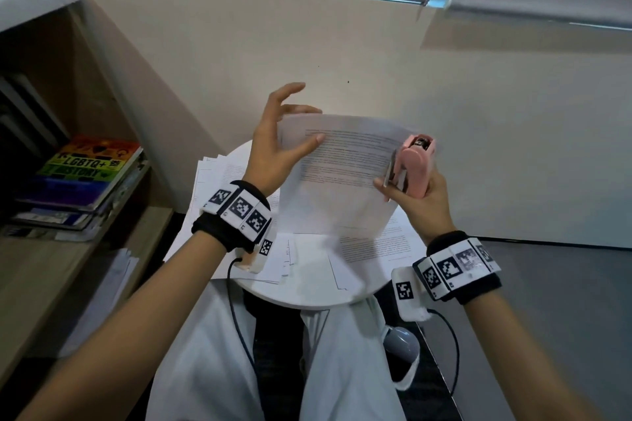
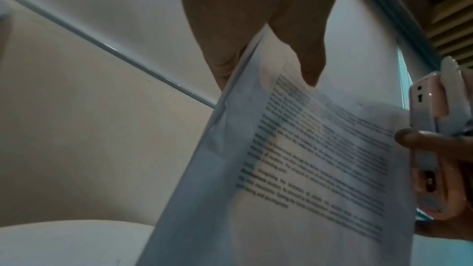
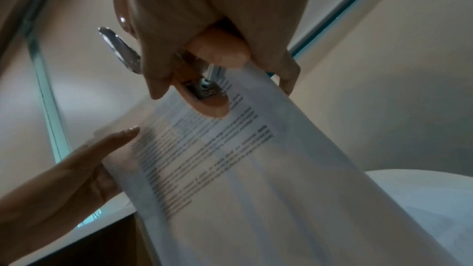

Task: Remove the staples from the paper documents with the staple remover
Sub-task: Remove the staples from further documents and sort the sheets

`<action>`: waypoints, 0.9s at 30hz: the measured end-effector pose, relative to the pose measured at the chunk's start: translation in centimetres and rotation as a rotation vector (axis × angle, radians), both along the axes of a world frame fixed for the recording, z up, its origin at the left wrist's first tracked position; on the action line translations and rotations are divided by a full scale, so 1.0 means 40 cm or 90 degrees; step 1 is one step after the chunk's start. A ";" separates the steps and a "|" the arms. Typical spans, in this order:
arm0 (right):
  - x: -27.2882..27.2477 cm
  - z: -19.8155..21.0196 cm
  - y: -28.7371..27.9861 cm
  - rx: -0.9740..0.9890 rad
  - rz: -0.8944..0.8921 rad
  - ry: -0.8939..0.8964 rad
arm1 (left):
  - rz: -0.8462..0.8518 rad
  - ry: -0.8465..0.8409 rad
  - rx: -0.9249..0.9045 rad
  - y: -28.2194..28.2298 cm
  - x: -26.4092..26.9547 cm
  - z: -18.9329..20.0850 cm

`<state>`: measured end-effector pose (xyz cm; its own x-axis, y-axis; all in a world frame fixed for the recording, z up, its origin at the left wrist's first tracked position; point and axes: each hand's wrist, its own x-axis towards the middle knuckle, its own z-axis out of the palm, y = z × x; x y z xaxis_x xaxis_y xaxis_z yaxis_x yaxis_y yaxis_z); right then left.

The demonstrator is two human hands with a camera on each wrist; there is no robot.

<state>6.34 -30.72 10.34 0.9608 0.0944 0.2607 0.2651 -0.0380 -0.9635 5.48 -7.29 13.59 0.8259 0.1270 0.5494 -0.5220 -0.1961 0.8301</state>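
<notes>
I hold a printed paper document (image 1: 342, 188) upright above the table. My left hand (image 1: 307, 126) pinches its upper left edge, thumb (image 2: 304, 58) on the printed face and fingers behind; the index finger is lifted clear. My right hand (image 1: 400, 186) grips the pink staple remover (image 1: 415, 161) at the sheet's right edge, and its thumb presses the paper there. The right wrist view shows the staple remover (image 3: 207, 100) lying against the paper document (image 3: 256, 179) near the top of the text. No staple is visible.
A round white table (image 1: 307, 297) below carries several loose printed sheets (image 1: 236, 181). A wooden shelf with stacked books (image 1: 85, 174) stands at the left. A plain wall rises behind the table. My knees are under the table's near rim.
</notes>
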 end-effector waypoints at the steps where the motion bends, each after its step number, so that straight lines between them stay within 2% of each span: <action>1: 0.001 -0.002 -0.001 -0.004 -0.001 0.002 | 0.009 -0.023 0.003 0.002 0.000 -0.004; 4: 0.005 0.004 0.000 0.005 -0.001 -0.001 | 0.046 -0.068 0.054 0.015 0.001 0.006; 8: 0.010 0.011 -0.008 0.022 -0.013 0.009 | 0.070 -0.107 0.275 0.057 0.025 0.001; 10: 0.012 0.010 -0.009 0.012 -0.026 0.011 | 0.048 -0.130 0.321 0.073 0.032 -0.008; 12: 0.017 0.006 -0.007 0.006 -0.043 0.004 | 0.045 -0.091 0.243 0.074 0.025 -0.009; 15: 0.022 0.009 0.001 0.042 -0.047 0.001 | 0.028 0.049 -0.011 0.068 0.023 -0.023; 18: 0.026 0.025 0.007 0.087 -0.043 -0.010 | -0.016 0.161 -0.104 0.058 0.036 -0.041; 23: 0.016 0.037 -0.001 0.069 0.028 -0.012 | 0.015 0.062 -0.247 0.028 0.027 -0.001; 27: 0.015 0.046 0.009 -0.006 0.006 -0.021 | -0.003 0.040 -0.188 0.007 0.013 0.042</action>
